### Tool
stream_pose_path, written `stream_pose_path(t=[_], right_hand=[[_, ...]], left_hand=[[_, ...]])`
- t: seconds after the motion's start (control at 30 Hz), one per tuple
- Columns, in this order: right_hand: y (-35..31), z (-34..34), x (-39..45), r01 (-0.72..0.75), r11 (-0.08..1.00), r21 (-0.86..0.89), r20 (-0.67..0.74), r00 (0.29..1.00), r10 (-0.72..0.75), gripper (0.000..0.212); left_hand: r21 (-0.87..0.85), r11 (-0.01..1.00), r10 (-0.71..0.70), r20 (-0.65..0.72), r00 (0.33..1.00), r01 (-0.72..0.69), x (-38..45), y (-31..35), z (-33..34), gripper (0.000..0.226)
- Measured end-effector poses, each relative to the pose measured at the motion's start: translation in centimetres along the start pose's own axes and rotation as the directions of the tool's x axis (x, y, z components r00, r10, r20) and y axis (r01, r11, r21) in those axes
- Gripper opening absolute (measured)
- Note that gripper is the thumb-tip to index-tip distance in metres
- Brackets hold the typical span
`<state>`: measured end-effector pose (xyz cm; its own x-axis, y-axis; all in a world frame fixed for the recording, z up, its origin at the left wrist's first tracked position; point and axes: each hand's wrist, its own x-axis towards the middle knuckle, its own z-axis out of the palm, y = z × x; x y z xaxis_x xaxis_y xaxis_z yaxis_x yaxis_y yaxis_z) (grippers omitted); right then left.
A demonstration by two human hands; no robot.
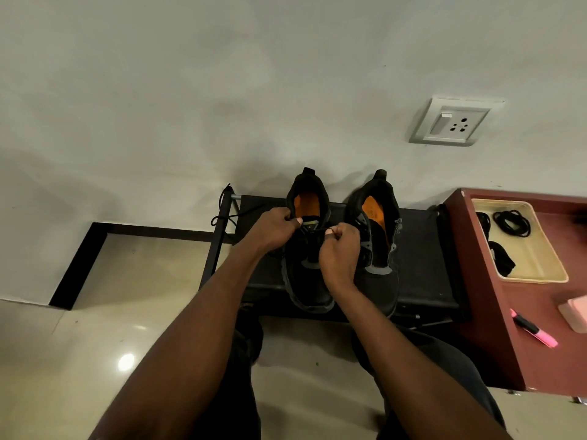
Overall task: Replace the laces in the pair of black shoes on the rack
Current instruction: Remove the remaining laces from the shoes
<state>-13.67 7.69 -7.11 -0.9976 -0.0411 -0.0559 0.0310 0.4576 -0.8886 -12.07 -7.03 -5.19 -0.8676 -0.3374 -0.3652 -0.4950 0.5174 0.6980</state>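
Against the pale wall, both black shoes (374,242) stand on the low rack (422,249). Our left hand (273,230) and right hand (338,249) each pinch a lace end (313,230) above the left shoe (306,249), each grip clamped on it, probably drawing it taut.

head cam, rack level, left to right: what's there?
Loose lace → left hand → left shoe → right hand → right shoe → tray of laces → pink marker.

Head view, steeply downward, close above rack (422,255).
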Motion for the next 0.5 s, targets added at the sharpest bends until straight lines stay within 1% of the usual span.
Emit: stream_pose_path(t=[0.03,0.07,0.1,0.13,0.17,0.2,0.23,0.27,0.3,0.33,0.4,0.43,0.47,0.5], right_hand=[[0.0,-0.2,0.2,-0.032,0.999,0.009,-0.023,0.999,0.032,0.01],[-0.2,-0.4,0.4,-0.017,1.0,-0.024,-0.016,1.0,0.017,0.006],[-0.4,-0.7,0.4,0.043,0.996,-0.083,0.012,0.999,-0.042,0.008],[-0.4,-0.8,0.5,0.152,0.972,-0.18,0.049,0.988,-0.146,0.018],[-0.2,-0.7,0.5,0.285,0.917,-0.278,0.112,0.958,-0.264,0.028],[0.0,-0.5,0.4,0.414,0.831,-0.372,0.198,0.91,-0.365,0.034],[0.3,-0.4,0.4,0.513,0.732,-0.448,0.28,0.858,-0.43,0.036],[0.6,-0.1,0.3,0.562,0.666,-0.49,0.357,0.827,-0.435,0.035],[0.8,0.0,0.3,0.571,0.646,-0.507,0.402,0.819,-0.409,0.032],[0.9,0.1,0.2,0.568,0.639,-0.518,0.416,0.82,-0.392,0.03],[0.8,0.1,0.1,0.573,0.635,-0.519,0.387,0.819,-0.423,0.025],[0.4,-0.1,0.1,0.572,0.639,-0.515,0.351,0.82,-0.452,0.022],[0.1,-0.4,0.2,0.547,0.675,-0.496,0.28,0.836,-0.472,0.019],[-0.2,-0.8,0.5,0.485,0.749,-0.452,0.161,0.87,-0.466,0.017]], left_hand=[[0.01,1.0,0.011,-0.009,1.0,-0.011,0.0,0.2,0.1,0.033],[0.019,1.0,0.018,-0.024,1.0,-0.017,0.0,0.4,0.2,0.035],[0.025,0.999,0.022,-0.042,0.999,-0.021,-0.1,0.4,0.3,0.037],[0.028,0.999,0.024,-0.055,0.998,-0.023,-0.1,0.5,0.4,0.038],[0.029,0.999,0.024,-0.061,0.998,-0.022,-0.2,0.5,0.5,0.038],[0.028,0.999,0.024,-0.062,0.998,-0.023,-0.2,0.5,0.6,0.038],[0.029,0.999,0.026,-0.062,0.998,-0.025,-0.2,0.6,0.7,0.037],[0.031,0.999,0.026,-0.063,0.998,-0.024,-0.3,0.7,0.7,0.036],[0.033,0.999,0.026,-0.066,0.997,-0.024,-0.2,0.7,0.8,0.035],[0.034,0.999,0.027,-0.069,0.997,-0.024,-0.2,0.7,0.7,0.035],[0.038,0.999,0.022,-0.071,0.997,-0.02,-0.2,0.7,0.7,0.035],[0.042,0.999,0.02,-0.07,0.997,-0.017,-0.2,0.6,0.6,0.035],[0.046,0.999,0.02,-0.07,0.997,-0.016,-0.2,0.6,0.4,0.035],[0.052,0.999,0.02,-0.069,0.997,-0.017,-0.2,0.5,0.3,0.035]])
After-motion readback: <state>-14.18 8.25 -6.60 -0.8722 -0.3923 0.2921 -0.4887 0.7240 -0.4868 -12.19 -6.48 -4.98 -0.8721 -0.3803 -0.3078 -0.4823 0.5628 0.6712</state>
